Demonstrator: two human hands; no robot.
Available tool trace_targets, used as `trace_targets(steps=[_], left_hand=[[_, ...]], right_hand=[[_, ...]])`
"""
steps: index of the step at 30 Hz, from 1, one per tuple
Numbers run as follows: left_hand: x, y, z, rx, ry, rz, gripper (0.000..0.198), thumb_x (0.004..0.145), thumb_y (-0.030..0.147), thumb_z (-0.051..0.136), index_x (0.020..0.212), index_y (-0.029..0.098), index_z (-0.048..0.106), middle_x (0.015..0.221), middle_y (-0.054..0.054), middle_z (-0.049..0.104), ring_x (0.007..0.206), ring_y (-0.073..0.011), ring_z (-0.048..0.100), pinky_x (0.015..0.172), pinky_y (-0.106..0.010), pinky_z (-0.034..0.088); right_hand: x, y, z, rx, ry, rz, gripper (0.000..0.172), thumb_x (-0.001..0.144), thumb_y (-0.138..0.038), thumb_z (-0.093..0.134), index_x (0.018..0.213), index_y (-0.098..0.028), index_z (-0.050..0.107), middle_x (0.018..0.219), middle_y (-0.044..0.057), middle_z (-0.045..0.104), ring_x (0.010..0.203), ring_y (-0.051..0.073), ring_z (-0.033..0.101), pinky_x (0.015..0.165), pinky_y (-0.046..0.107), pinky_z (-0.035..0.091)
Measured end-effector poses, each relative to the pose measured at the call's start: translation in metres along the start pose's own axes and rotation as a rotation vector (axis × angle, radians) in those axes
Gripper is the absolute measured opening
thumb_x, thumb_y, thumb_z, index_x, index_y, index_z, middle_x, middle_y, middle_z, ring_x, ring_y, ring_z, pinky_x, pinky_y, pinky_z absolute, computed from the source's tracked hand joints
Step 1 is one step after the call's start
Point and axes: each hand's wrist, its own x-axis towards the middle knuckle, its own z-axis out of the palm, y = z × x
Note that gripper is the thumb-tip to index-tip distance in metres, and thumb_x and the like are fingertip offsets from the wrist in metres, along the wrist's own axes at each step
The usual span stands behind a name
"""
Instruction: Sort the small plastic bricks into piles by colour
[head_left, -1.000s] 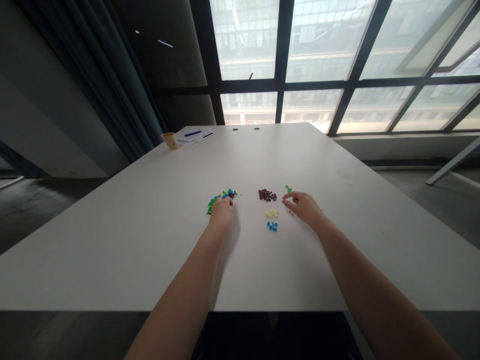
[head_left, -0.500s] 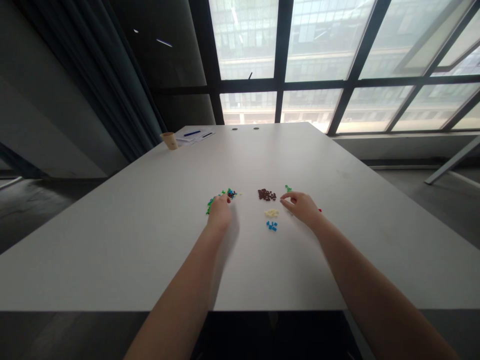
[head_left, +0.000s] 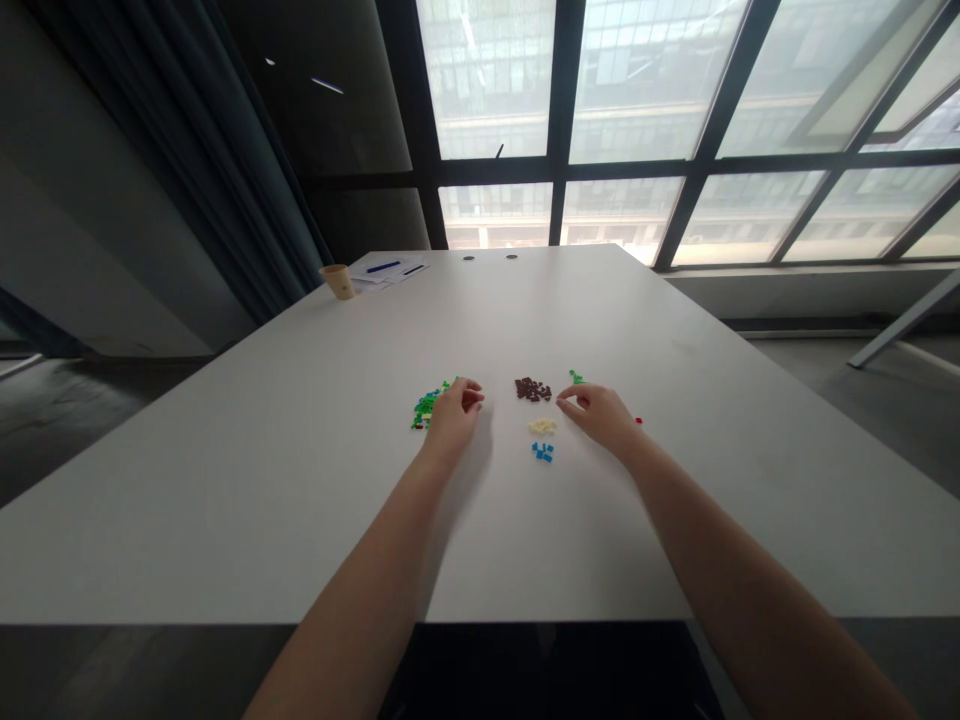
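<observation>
On the white table [head_left: 300,480] lies a mixed heap of small green and blue pieces [head_left: 424,407]. My left hand [head_left: 454,418] rests over its right edge, fingers curled in a pinch; what they hold is too small to make out. To the right are sorted little groups: dark brown pieces [head_left: 532,389], cream pieces [head_left: 543,426], blue pieces [head_left: 544,452] and a few green ones [head_left: 576,377]. My right hand [head_left: 600,413] sits beside the brown and cream groups, thumb and forefinger pinched together.
A tiny red piece [head_left: 638,420] lies just right of my right hand. At the table's far left corner stand a tan cup [head_left: 338,281] and papers with a blue pen [head_left: 384,267]. Large windows rise behind the table; a dark curtain hangs at left.
My left hand has shifted right, off the mixed heap and toward the brown group, uncovering more green pieces. My right hand has edged slightly left toward the brown pieces.
</observation>
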Motion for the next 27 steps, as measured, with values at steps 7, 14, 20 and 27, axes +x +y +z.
trace_targets(steps=[7,14,20,27], left_hand=[[-0.011,0.019,0.020,-0.813,-0.228,-0.304,0.034,0.059,0.022,0.073,0.085,0.016,0.051,0.078,-0.004,0.068,0.076,-0.0135,0.064,0.082,-0.035,0.047],[-0.014,0.020,0.025,-1.013,-0.312,-0.461,0.034,0.061,0.017,0.073,0.087,0.016,0.052,0.083,-0.004,0.068,0.075,-0.0111,0.065,0.083,-0.031,0.050],[-0.016,0.018,0.028,-1.044,-0.347,-0.519,0.036,0.060,0.015,0.073,0.089,0.016,0.052,0.081,-0.003,0.068,0.072,-0.0088,0.064,0.079,-0.024,0.051],[-0.018,0.024,0.026,-1.049,-0.390,-0.550,0.036,0.057,0.016,0.075,0.087,0.016,0.054,0.072,0.000,0.065,0.065,-0.0070,0.063,0.068,-0.019,0.050]], right_hand=[[-0.003,-0.004,0.003,0.057,0.005,-0.085,0.027,0.074,-0.036,0.048,0.080,-0.020,0.069,0.058,0.000,0.054,0.052,0.011,0.042,0.053,0.024,0.032],[-0.003,-0.004,0.005,0.068,0.030,-0.120,0.025,0.074,-0.035,0.049,0.079,-0.020,0.069,0.060,0.000,0.054,0.054,0.012,0.044,0.055,0.024,0.033],[-0.005,-0.008,0.005,0.142,0.104,-0.214,0.021,0.075,-0.029,0.051,0.081,-0.019,0.068,0.060,0.000,0.052,0.055,0.011,0.043,0.056,0.023,0.034],[-0.008,-0.016,0.006,0.215,0.131,-0.312,0.018,0.077,-0.025,0.051,0.081,-0.018,0.067,0.061,-0.001,0.051,0.056,0.010,0.043,0.057,0.023,0.035]])
